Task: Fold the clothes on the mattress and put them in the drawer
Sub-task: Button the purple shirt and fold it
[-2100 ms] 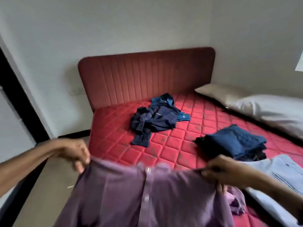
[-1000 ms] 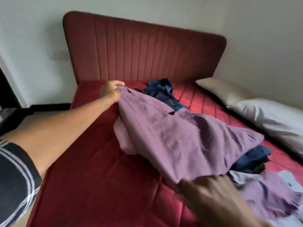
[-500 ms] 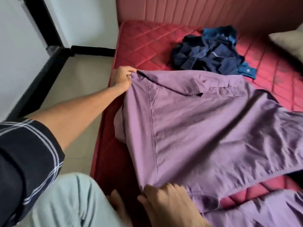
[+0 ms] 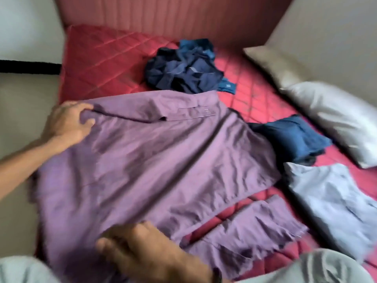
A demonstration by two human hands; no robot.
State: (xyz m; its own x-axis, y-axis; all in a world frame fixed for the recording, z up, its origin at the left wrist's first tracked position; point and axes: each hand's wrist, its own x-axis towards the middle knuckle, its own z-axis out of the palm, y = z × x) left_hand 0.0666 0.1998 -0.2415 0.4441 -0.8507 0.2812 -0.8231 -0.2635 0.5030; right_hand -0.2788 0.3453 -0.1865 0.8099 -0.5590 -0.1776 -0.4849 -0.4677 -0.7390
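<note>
Two pillows, padded, seemingly red headboard

Purple shirt, plain, no print. Red mattress with diamond quilting, matching red ribbed headboard. Crumpled navy clothes, folded darker blue pile, pale blue shirt. Beige pillow, white pillow.
</note>
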